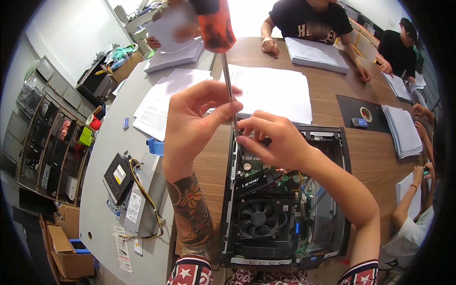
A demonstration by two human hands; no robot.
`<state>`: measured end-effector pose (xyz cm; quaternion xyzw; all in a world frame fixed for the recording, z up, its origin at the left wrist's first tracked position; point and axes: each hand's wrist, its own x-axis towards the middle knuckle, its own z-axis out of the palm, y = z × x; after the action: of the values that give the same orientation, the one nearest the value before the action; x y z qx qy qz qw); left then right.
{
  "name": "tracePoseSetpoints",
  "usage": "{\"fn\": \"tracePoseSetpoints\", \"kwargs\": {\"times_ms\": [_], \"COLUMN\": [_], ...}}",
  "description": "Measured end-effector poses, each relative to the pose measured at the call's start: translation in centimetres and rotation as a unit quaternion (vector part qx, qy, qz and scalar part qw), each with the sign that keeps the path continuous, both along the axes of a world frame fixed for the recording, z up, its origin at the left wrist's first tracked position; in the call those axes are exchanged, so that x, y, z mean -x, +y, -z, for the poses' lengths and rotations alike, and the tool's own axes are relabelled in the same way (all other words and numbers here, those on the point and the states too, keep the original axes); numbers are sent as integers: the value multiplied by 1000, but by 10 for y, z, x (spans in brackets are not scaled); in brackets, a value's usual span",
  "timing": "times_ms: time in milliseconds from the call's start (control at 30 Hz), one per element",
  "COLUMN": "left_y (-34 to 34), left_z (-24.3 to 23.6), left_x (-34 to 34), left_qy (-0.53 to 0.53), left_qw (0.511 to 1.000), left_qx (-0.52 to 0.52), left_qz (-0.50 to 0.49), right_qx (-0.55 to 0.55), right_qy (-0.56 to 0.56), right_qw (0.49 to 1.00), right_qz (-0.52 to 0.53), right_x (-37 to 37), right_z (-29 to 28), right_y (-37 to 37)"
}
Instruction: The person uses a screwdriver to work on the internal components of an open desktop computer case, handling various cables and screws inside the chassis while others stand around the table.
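Observation:
A screwdriver with an orange and black handle (217, 29) stands nearly upright, its long metal shaft (227, 78) pointing down. My left hand (194, 116) is closed on the shaft between thumb and fingers. At the shaft's lower end, the thumb and index finger of my right hand (282, 140) pinch around the tip; any small part there is hidden. Both hands are over the far left corner of an opened desktop computer case (227, 204). Inside it are a black fan (258, 219), a black drive (254, 183), a green circuit board (256, 166) and thin wires.
Left of the case lie a metal power supply (137, 211) with cables and a black optical drive (118, 178). Loose papers (275, 92) spread beyond the case. Paper stacks (317, 54), a tape roll (365, 114) on a black mat and other people sit around the table.

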<state>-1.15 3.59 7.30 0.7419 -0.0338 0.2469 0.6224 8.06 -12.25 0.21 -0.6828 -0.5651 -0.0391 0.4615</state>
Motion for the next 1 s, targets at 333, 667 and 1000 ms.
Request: {"fn": "tracePoseSetpoints", "kwargs": {"times_ms": [333,667,1000], "left_y": [1,3,9], "left_z": [9,9,6], "left_x": [-7,-4,4], "left_qy": [-14,-15,-6], "left_qw": [999,1000,997], "left_qx": [-25,0,-34], "left_qz": [-43,2,63], "right_qx": [1,9,22], "right_qy": [-7,-15,-8], "right_qw": [1000,1000,1000], "right_qz": [0,-2,-2], "right_x": [0,1,2], "right_z": [1,2,2], "right_y": [0,1,0]}}
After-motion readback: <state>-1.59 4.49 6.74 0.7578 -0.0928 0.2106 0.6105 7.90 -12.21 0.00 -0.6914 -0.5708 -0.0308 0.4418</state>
